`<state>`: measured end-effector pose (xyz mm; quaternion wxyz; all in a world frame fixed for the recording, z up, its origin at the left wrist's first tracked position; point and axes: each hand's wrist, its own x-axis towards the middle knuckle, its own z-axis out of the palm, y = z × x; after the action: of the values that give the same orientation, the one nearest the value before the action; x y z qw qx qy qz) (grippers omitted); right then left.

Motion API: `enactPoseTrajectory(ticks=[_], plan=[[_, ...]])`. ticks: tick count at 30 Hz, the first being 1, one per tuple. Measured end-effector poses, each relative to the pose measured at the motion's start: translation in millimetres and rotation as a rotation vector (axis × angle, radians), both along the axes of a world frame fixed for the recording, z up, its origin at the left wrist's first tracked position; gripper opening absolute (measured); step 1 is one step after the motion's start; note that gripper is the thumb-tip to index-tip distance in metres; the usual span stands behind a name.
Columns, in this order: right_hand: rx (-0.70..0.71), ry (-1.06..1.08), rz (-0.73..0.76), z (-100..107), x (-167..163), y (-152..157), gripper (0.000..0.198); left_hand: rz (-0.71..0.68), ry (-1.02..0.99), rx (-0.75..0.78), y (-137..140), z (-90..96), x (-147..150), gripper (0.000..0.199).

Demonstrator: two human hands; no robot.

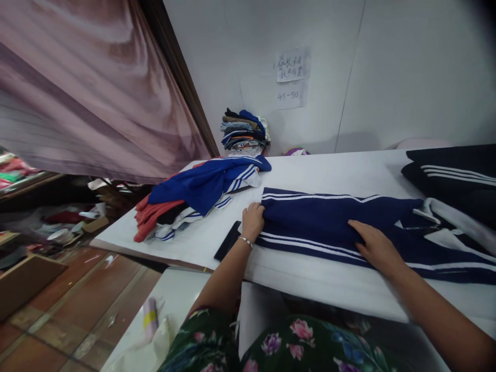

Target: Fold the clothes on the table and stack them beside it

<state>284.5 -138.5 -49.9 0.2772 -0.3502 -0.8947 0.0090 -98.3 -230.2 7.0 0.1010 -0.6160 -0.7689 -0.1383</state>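
A navy jacket (310, 219) with paired white stripes along both long sides lies flat across the white table. Its pale collar or lining shows at the right. My left hand (253, 221), with a bracelet on the wrist, has its fingers curled over the left end of the jacket. Flat on the middle of the cloth rests my right hand (374, 245), fingers stretched out and holding nothing. A dark flat object (228, 242) lies by my left wrist, partly hidden behind it.
Left of the jacket, a loose heap holds a blue garment (194, 183) over red and white ones. A folded clothes stack (244, 132) stands against the wall. Dark striped clothing (461, 181) lies at the right. The white table (329, 173) ends close before me; a lower surface (182, 284) adjoins it.
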Motion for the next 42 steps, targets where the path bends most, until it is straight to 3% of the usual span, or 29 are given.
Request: enactPoseTrajectory(ticks=[7,11,17,21,25,28,32,36,42], plan=[[0.057,0.122,-0.12,2.1,2.7,0.9,0.047,0.083,-0.062,0.07,-2.4,-9.2,0.7,0.035],[0.097,0.155,-0.034,-0.4,2.3,3.4,0.044,0.079,-0.081,0.073,-2.3,-12.0,-0.2,0.035],[0.004,0.031,0.015,-14.1,2.1,10.6,0.045,0.089,-0.119,0.097,-10.0,-9.3,2.4,0.048],[0.035,0.005,0.056,-14.0,2.5,9.5,0.044,0.278,-0.147,0.119,-22.3,-6.6,7.2,0.057],[0.101,-0.002,0.043,-8.6,2.2,-1.2,0.047,0.42,-0.229,-0.004,-27.4,-6.1,9.1,0.068],[0.117,0.002,-0.061,-8.1,4.3,-8.6,0.051,0.407,-0.219,-0.036,-23.5,-2.4,5.7,0.07],[0.022,-0.042,-0.163,-15.3,8.3,-7.3,0.053,0.37,-0.35,-0.062,-11.9,8.7,-8.5,0.072],[0.005,-0.033,-0.145,-20.1,9.2,-1.4,0.054,0.379,-0.498,-0.154,1.5,15.9,-24.7,0.075],[-0.016,0.007,-0.107,-25.9,10.3,11.3,0.05,0.31,-0.508,-0.213,14.5,18.6,-26.8,0.055]])
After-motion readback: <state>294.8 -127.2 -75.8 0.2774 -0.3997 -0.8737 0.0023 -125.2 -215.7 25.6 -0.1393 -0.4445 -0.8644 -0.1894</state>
